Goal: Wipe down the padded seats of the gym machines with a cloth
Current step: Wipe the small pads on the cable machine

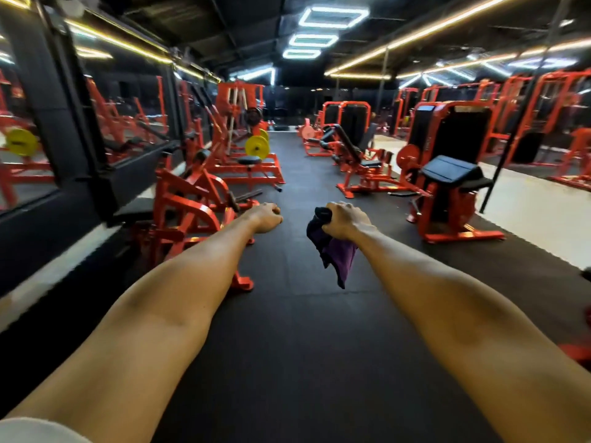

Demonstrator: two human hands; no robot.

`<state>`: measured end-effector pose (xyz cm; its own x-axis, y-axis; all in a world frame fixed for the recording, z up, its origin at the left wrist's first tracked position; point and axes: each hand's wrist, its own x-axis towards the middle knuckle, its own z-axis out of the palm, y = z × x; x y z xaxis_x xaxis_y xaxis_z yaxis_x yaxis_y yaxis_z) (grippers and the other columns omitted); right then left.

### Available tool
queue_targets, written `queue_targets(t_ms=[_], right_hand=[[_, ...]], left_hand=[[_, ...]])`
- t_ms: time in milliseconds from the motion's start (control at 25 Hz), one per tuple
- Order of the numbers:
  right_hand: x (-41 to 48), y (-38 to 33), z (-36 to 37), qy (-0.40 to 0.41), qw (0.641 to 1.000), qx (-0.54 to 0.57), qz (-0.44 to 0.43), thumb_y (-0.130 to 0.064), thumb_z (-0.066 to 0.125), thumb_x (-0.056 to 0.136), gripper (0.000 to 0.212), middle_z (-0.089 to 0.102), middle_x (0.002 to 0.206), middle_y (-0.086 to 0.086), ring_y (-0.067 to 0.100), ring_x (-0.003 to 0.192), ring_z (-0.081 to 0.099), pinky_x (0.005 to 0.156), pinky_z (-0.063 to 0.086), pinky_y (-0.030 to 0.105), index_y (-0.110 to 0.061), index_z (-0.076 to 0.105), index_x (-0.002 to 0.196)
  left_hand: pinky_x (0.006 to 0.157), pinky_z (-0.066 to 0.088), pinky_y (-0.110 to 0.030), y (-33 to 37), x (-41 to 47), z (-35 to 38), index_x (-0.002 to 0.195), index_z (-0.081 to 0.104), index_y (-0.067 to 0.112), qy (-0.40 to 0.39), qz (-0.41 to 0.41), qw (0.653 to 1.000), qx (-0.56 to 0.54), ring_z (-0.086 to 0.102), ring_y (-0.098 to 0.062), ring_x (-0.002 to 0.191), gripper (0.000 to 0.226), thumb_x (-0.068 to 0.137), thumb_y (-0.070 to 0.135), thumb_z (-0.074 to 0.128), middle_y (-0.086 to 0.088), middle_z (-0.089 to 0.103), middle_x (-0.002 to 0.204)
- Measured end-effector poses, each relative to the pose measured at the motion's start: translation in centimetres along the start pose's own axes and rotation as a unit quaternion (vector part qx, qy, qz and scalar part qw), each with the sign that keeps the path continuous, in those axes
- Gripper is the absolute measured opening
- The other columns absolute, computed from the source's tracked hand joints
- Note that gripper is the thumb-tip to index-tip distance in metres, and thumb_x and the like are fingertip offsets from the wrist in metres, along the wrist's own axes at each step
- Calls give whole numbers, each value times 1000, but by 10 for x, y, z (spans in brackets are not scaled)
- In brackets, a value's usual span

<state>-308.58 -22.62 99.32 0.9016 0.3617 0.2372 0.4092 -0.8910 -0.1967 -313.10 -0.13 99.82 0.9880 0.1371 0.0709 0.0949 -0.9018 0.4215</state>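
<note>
Right fingers: curled tightly round the cloth, clamped on its bunched upper end. The right hand sits just right of frame centre, back of the hand upward. The cloth is purple and dark. Its free part hangs below the fist, clear of the floor and touching no machine.

Left fingers: curled together into a fist with nothing in it. The left hand sits just left of frame centre, level with the right hand and apart from it.

Both forearms are bare and run from the lower corners toward the centre.

The floor is black matting and forms an aisle up the middle of the frame.

Right of centre: an orange machine with a black sloped pad, well apart from the cloth.

Left of centre: an orange frame with a black pad, near the left hand but not touching it.

Further up the aisle on the left: a round black seat below a yellow plate.

Left edge: mirror panels.

Upper centre: rectangular ceiling lights.
</note>
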Motion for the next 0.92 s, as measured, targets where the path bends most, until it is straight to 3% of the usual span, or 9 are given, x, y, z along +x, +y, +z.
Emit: queue_targets(t_ms=[320, 440, 920], right_hand=[[-8, 215, 37, -48, 988, -15, 148, -36, 62, 88, 45, 56, 135, 6, 33, 122, 57, 94, 47, 41, -19, 56, 130], [-21, 282, 43, -59, 978, -13, 198, -36, 61, 89, 47, 55, 135, 6, 33, 123, 57, 96, 47, 42, -20, 54, 133], [-27, 527, 71, -68, 919, -9, 388, -36, 64, 84, 35, 61, 123, 8, 34, 113, 60, 83, 44, 38, -20, 57, 114]], left_hand=[[99, 44, -33, 150, 119, 182, 130, 63, 14, -131, 87, 987, -16, 54, -30, 124, 34, 101, 28, 54, -8, 60, 137], [105, 45, -37, 202, 144, 239, 135, 60, 16, -172, 110, 979, -19, 54, -30, 126, 38, 101, 30, 54, -9, 59, 141], [104, 44, -36, 397, 272, 424, 135, 61, 16, -290, 244, 926, -7, 53, -29, 128, 37, 101, 29, 55, -10, 58, 141]])
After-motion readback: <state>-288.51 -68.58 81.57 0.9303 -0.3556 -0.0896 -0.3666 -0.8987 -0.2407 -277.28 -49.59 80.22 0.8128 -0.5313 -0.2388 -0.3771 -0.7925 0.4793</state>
